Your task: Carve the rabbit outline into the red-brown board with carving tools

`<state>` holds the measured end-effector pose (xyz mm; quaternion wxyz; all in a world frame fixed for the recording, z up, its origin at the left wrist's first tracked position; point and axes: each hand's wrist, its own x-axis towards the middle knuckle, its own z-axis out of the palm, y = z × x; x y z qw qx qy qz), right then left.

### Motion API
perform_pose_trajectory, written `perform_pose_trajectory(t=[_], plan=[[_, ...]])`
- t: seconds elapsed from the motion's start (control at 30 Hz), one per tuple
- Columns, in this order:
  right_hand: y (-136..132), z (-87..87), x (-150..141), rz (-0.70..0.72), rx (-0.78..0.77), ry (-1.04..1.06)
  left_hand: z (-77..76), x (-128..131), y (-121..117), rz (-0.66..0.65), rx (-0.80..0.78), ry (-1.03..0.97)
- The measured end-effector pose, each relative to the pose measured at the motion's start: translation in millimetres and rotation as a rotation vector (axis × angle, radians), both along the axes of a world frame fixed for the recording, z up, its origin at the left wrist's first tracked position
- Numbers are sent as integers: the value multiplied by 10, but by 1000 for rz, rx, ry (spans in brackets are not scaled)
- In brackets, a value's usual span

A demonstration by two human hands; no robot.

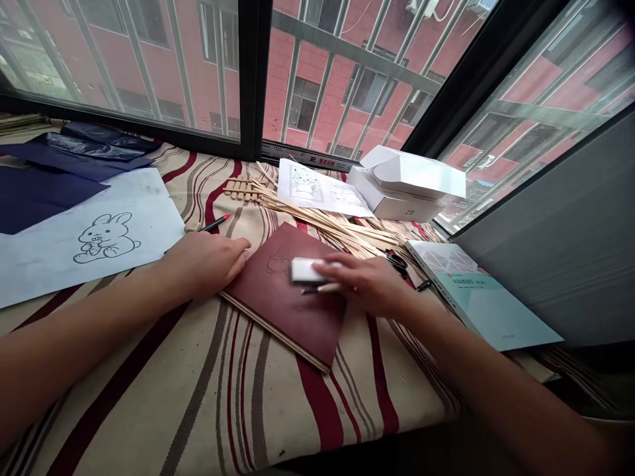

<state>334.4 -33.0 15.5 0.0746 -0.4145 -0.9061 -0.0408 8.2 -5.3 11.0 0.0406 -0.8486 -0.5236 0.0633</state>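
Note:
A dark red hardcover notebook (pixel 292 324) lies at an angle on the striped cloth, with a small line drawing (pixel 278 260) on its cover. My left hand (pixel 211 261) grips the notebook's left corner, fingers together and partly curled. Over the cover, my right hand (pixel 364 281) pinches a white eraser (pixel 303 270) with a dark side, just right of the drawing. Motion blurs it, so I cannot tell whether it touches the cover. A thin stick-like thing shows below the eraser, too blurred to name. Left of my left hand lies white paper (pixel 149 225) with a rabbit drawing (pixel 106 239).
A red-tipped pen (pixel 217 223) lies behind my left hand. Thin wooden sticks (pixel 337 228), a drawn-on sheet (pixel 317 188) and a white box (pixel 404 188) are at the back. Scissors (pixel 397 262) and a pale green book (pixel 481 297) lie right. Dark blue sheets (pixel 44 195) lie left.

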Motion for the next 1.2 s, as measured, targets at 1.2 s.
perform_pose_trajectory(t=[1.2], plan=[[158,-154,399,-281,15,283,-151,-44,-11,-28,-4,-217]])
